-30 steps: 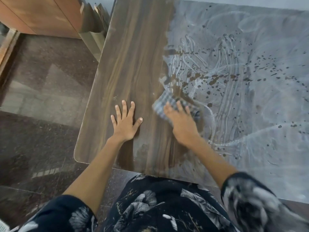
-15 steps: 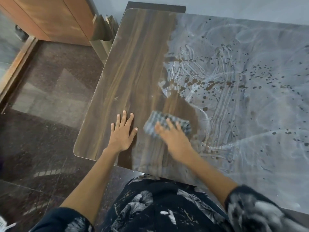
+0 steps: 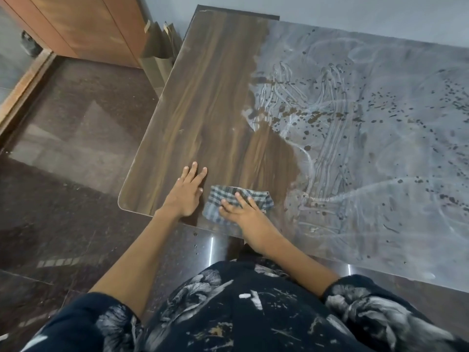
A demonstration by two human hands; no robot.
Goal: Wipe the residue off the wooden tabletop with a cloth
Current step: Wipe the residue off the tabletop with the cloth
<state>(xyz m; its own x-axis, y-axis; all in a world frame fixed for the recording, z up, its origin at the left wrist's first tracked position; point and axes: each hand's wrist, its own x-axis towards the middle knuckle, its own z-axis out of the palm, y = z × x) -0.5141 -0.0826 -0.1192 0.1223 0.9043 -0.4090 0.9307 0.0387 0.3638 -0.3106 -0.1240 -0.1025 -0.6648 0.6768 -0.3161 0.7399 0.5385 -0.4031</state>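
Note:
The wooden tabletop [image 3: 208, 102] shows dark bare grain on its left part. A grey-white film of residue [image 3: 368, 128] with dark specks and finger streaks covers the right part. A blue checked cloth [image 3: 223, 196] lies flat near the table's front edge. My right hand [image 3: 243, 212] presses down on the cloth with fingers spread. My left hand [image 3: 187, 189] rests flat on the bare wood just left of the cloth, holding nothing.
Dark polished stone floor [image 3: 71, 148] lies left of and in front of the table. A brown wooden cabinet [image 3: 83, 26] stands at the back left, with folded cardboard pieces [image 3: 160, 52] leaning between it and the table. A pale wall runs behind.
My right hand has dragged the cloth toward me and leftward to the front edge, baring more wood where the film was. My left hand stayed flat on the table.

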